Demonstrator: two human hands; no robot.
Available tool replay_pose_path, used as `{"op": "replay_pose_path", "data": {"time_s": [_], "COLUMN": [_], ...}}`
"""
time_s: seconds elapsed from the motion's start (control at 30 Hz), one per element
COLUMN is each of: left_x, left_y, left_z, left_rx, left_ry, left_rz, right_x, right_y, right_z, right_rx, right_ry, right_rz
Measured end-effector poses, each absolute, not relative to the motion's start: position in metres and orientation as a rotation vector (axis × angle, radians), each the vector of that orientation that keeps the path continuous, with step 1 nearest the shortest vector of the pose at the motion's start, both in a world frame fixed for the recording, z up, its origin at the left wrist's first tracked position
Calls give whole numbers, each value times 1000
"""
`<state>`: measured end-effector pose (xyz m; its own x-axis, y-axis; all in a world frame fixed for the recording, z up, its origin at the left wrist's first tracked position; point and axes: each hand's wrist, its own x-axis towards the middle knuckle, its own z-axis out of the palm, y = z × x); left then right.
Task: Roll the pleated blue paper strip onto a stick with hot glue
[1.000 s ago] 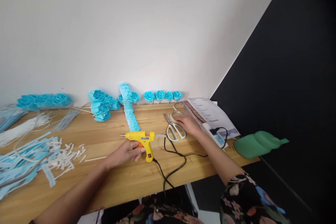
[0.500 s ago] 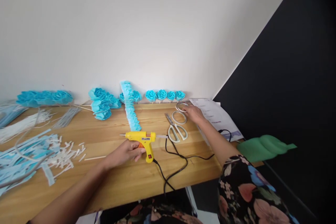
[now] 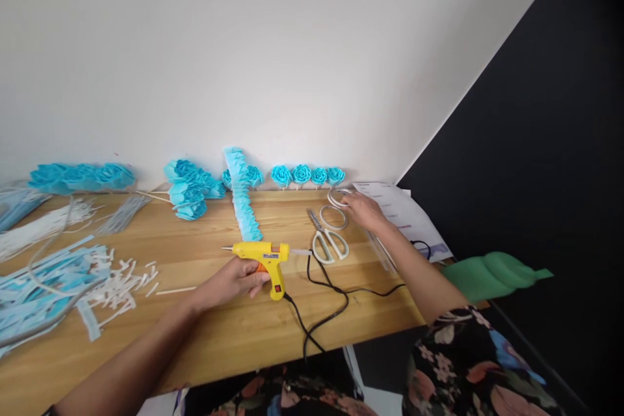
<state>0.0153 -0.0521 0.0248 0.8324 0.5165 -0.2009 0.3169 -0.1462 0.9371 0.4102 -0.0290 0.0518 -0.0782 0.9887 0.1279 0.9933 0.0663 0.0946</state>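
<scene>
My left hand (image 3: 244, 277) is wrapped round the orange trigger area of a yellow glue gun (image 3: 261, 251), whose nozzle points left; its black cord (image 3: 324, 320) trails over the wooden table. My right hand (image 3: 363, 209) is closed at the edge of a silvery ring-shaped coil (image 3: 338, 197) near the wall. A second ring (image 3: 333, 216) lies just in front of it, beside white-handled scissors (image 3: 331, 245) with their blades pointing away. The fingertips of my right hand are partly hidden.
Blue paper roses (image 3: 301, 174) line the wall, with a pleated blue strip (image 3: 241, 195) to their left. Blue strips (image 3: 49, 283), white scraps (image 3: 121, 283) and grey stems (image 3: 124, 213) lie left. Printed paper (image 3: 400, 211) and a green roll (image 3: 492, 275) are right.
My right hand has shifted slightly right, and the upper ring is a little lifted or moved with it. My left hand and the glue gun hold nearly the same place.
</scene>
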Motion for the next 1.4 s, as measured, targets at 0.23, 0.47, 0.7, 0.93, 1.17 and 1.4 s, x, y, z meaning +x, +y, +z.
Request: {"op": "replay_pose_path", "data": {"time_s": [0.23, 0.47, 0.7, 0.93, 1.17, 1.4], "left_x": [17, 17, 16, 16, 16, 18], "left_y": [-53, -52, -52, -52, -52, -52], "left_z": [28, 29, 29, 29, 30, 33], "left_rx": [1753, 1748, 1779, 1760, 1775, 1784], "left_ry": [665, 651, 650, 651, 640, 658], "left_rz": [194, 197, 193, 194, 195, 191], "right_x": [386, 395, 407, 389, 386, 384], "right_y": [-57, -56, -46, -53, -62, -66], "right_z": [43, 39, 40, 32, 27, 25], "right_rx": [-1863, -1779, -1692, -1698, -1752, -1803], "right_ry": [-2377, -2352, -2173, -2201, -2173, -2252], "right_rz": [-83, 67, -5, 26, 23, -42]}}
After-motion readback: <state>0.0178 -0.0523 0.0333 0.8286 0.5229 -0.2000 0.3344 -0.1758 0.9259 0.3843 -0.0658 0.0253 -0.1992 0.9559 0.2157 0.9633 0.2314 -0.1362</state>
